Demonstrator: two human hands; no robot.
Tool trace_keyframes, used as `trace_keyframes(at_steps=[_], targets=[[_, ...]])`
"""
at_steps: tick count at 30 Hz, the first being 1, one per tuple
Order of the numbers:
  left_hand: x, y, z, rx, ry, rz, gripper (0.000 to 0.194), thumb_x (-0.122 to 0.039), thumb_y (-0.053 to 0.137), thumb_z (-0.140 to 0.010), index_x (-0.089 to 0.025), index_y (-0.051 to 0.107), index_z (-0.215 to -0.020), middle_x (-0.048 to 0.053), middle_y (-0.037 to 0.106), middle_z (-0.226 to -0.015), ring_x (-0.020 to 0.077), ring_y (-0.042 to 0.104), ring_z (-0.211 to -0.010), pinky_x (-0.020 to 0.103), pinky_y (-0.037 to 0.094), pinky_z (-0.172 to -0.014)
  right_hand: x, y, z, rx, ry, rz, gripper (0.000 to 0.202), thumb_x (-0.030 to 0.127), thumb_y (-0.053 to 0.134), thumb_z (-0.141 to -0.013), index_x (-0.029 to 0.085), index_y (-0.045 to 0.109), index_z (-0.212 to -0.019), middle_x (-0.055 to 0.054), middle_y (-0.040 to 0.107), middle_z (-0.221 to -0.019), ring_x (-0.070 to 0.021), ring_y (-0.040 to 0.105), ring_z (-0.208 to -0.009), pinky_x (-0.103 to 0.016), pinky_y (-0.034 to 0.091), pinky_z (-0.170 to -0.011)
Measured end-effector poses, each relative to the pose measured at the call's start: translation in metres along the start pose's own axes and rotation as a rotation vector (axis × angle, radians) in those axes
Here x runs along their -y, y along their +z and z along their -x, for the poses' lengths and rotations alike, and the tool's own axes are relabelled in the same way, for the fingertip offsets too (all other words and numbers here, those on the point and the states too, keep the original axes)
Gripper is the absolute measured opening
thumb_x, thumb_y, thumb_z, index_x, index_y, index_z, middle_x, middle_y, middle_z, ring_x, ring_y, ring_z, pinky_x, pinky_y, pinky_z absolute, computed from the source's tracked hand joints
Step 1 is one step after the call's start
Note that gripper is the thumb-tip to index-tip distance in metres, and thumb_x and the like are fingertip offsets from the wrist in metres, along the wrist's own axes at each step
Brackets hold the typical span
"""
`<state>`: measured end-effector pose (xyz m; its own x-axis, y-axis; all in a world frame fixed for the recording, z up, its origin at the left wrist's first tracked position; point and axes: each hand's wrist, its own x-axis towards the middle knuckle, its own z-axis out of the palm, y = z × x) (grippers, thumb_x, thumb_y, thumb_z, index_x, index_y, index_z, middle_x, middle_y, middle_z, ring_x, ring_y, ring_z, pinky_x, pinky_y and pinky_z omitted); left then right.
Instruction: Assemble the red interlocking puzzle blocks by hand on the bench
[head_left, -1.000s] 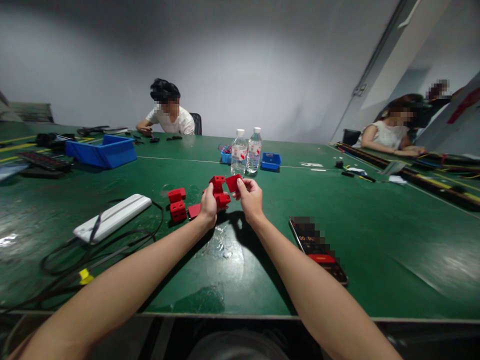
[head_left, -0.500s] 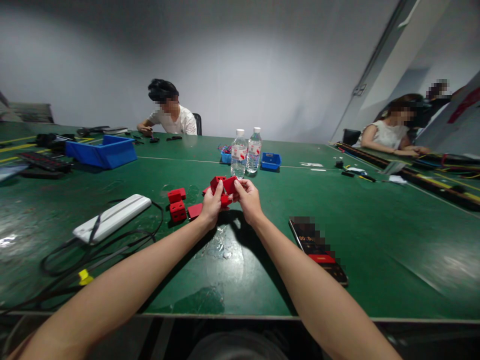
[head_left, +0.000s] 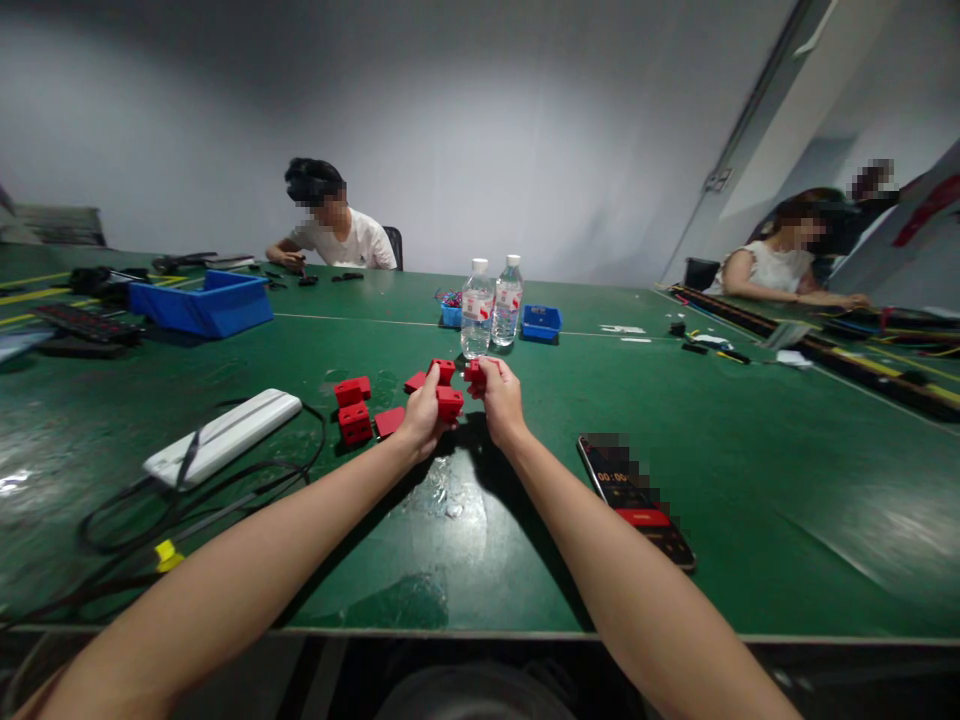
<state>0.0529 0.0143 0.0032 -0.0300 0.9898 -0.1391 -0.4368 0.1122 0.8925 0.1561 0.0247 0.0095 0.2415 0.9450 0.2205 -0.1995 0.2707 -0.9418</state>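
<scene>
My left hand is closed on a red block piece with small holes; a second red part shows above its thumb, and I cannot tell whether the two are joined. Just to the right, my right hand pinches a smaller-looking red block, partly covered by the fingers. A narrow gap separates the two hands. Left of them on the table lie a holed red block, another red block behind it and a flat red piece. One more red piece shows behind my left hand.
Two water bottles stand beyond my hands, beside a small blue tray. A white power bank with black cables lies left, a phone right. A large blue bin sits far left. Two people sit at the table.
My hands have moved slightly apart. The red piece that was between them is now in my right hand, turned and drawn away from the part in my left.
</scene>
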Motion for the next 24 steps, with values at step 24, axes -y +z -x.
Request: trace_keyframes(at_steps=[24], targets=[[-0.0009,-0.0051,-0.0066,0.108,-0.074,0.062,0.024,-0.034,0.054,-0.080,-0.014,0.058,-0.092,-0.001,0.056,-0.060,0.0134,0.055,-0.041,0.022,0.040,-0.035,-0.0001,0.0010,0.0091,0.027,-0.167,0.118,0.061,0.038,0.076,-0.062,0.019,0.045,-0.111,-0.007,0.068,-0.098,-0.0181,0.065,-0.086,-0.035,0.049,-0.086]])
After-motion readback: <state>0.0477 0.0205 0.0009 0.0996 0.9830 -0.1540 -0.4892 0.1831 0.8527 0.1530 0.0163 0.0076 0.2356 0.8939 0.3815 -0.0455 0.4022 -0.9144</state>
